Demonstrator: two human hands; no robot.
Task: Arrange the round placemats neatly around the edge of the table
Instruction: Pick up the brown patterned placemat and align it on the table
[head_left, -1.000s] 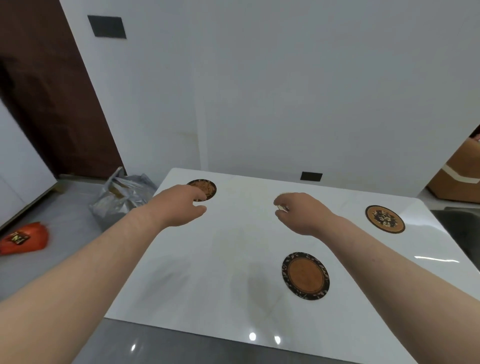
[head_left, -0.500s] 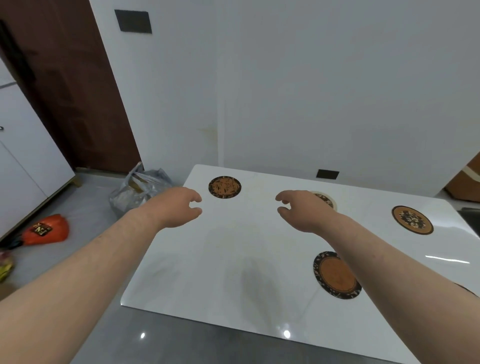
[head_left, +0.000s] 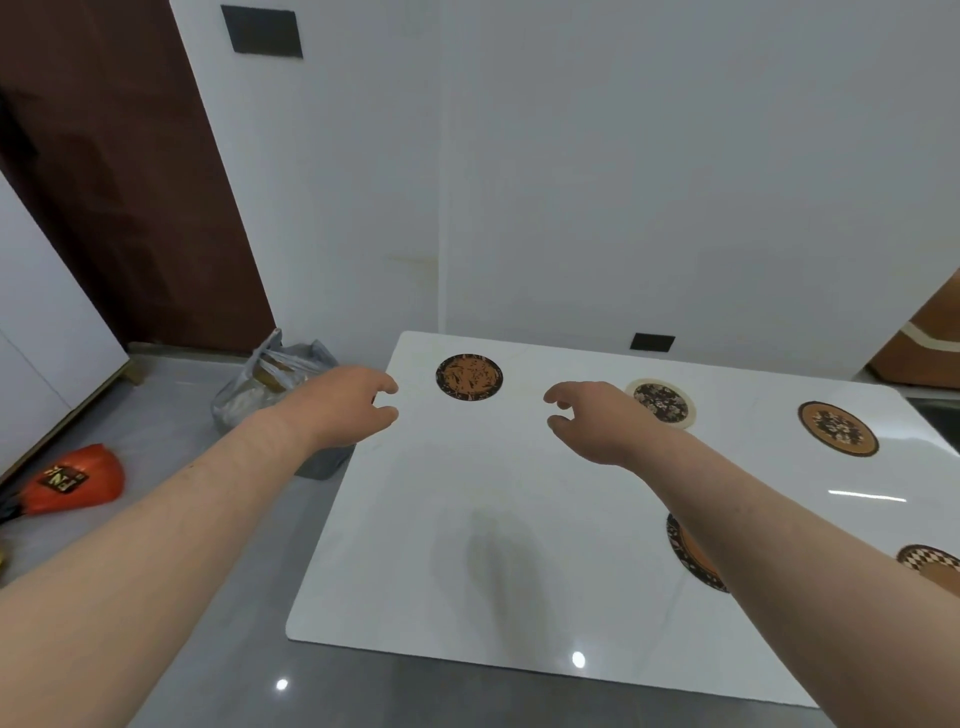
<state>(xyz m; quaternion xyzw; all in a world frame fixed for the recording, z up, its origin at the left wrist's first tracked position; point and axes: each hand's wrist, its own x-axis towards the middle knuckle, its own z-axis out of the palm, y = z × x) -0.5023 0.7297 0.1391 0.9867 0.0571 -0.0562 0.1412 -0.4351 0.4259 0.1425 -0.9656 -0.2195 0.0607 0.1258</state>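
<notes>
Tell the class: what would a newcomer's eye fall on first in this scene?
Two bare hands, left hand and right hand, hover open above the glossy white table. Round patterned brown-and-black placemats dot it, one near the far left corner. On the grey floor at left lies a bright orange packet.

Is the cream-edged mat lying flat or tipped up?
Flat. The cream-edged mat lies flush on the table, beside the right hand.

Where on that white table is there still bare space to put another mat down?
The near left part of the table is bare, from the front edge up to both hands. The far edge already holds the brown mat, the cream-rimmed mat and another mat; the right side is crowded.
</notes>
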